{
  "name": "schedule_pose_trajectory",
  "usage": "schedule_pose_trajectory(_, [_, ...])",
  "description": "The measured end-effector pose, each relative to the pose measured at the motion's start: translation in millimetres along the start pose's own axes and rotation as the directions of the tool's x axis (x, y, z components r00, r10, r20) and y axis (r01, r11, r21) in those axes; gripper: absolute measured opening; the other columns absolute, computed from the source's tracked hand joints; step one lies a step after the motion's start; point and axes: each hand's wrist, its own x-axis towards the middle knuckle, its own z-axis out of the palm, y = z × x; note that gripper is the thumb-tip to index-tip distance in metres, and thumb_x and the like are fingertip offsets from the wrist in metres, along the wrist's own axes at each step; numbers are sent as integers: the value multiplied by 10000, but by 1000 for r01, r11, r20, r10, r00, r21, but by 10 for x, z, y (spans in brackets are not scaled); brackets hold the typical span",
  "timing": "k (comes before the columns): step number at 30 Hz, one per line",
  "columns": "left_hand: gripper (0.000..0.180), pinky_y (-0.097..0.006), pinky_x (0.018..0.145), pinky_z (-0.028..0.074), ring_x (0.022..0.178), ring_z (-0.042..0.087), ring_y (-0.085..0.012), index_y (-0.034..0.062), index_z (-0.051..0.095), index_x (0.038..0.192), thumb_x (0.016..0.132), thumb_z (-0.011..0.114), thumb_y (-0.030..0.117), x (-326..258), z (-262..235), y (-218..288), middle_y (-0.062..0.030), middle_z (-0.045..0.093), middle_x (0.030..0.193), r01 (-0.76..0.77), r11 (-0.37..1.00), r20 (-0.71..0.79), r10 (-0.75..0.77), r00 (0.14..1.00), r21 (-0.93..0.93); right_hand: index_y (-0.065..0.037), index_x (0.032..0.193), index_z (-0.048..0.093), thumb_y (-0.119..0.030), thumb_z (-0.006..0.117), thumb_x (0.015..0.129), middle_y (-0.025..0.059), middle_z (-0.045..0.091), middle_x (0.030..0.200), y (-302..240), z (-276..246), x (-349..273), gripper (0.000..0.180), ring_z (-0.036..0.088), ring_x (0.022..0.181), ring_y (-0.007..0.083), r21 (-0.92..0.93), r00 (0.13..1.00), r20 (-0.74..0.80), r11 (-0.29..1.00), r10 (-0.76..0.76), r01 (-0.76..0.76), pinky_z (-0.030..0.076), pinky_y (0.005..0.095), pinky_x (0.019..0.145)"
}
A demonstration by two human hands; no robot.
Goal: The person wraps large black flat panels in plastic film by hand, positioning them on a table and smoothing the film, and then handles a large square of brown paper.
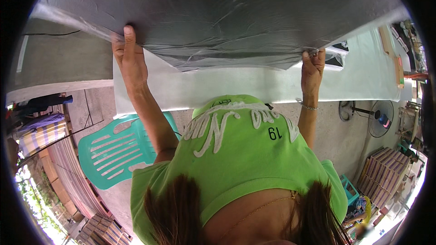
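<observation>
A large, dark grey plastic sheet, glossy and creased, spreads across the top of the head view. Its lower edge hangs in front of a table with a white cover. At the sheet's left edge, my left hand grips with the thumb up on the front and the other fingers mostly behind. My right hand pinches the lower right edge between thumb and fingers. Whether something stiff lies inside the plastic, I cannot tell.
Beside my left arm stands a green plastic chair. A fan is at the right, near striped bundles. Clear plastic packaging lies on the table past my right hand. More striped cloth is at the left.
</observation>
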Motion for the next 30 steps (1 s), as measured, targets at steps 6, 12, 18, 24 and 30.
schedule_pose_trajectory(6, [564, -287, 894, 413, 1028, 503, -132, 8, 427, 1279, 851, 691, 263, 94, 79, 451, -58, 524, 1163, -214, 977, -4, 214, 977, 13, -32, 1333, 399, -146, 589, 906, 38, 582, 1064, -623, 51, 214, 482, 518, 869, 88, -222, 986, -72, 966, -150, 130, 407, 275, 887])
schedule_pose_trajectory(12, [367, -266, 829, 419, 905, 560, -115, 12, 601, 1089, 829, 716, 244, 442, 592, 1003, -56, 616, 1004, -611, 791, 32, 610, 792, 39, -46, 1029, 548, -163, 669, 869, -64, 470, 757, -1549, 350, 640, 233, 400, 591, 13, -86, 827, -162, 842, -539, 532, 338, 170, 580])
schedule_pose_trajectory(18, [332, -247, 831, 407, 897, 560, -116, 3, 649, 985, 780, 764, 238, 417, 412, 840, -40, 640, 950, -338, 911, -81, 366, 927, 235, -21, 1050, 579, -148, 717, 825, 8, 601, 986, -1423, 248, 893, 293, 537, 907, 100, -64, 833, -95, 839, -544, 541, 365, 222, 857])
schedule_pose_trajectory(24, [283, -246, 797, 436, 846, 575, -115, 15, 662, 980, 755, 774, 144, -108, 15, -300, -37, 658, 931, -88, 990, 15, 87, 996, 109, 13, 1186, 554, -183, 682, 854, 50, 610, 1133, -530, -54, 552, 406, 534, 1029, 142, -170, 976, -29, 963, -215, 207, 364, 275, 944])
schedule_pose_trajectory(30, [204, -253, 804, 433, 839, 570, -80, 56, 681, 972, 785, 736, 112, -538, -445, -1233, 12, 668, 887, 293, 949, 115, -306, 945, 119, -33, 1131, 616, -136, 663, 863, 18, 624, 1113, 415, -386, 184, 291, 538, 1005, 118, 65, 998, 37, 997, 49, -51, 366, 271, 944])
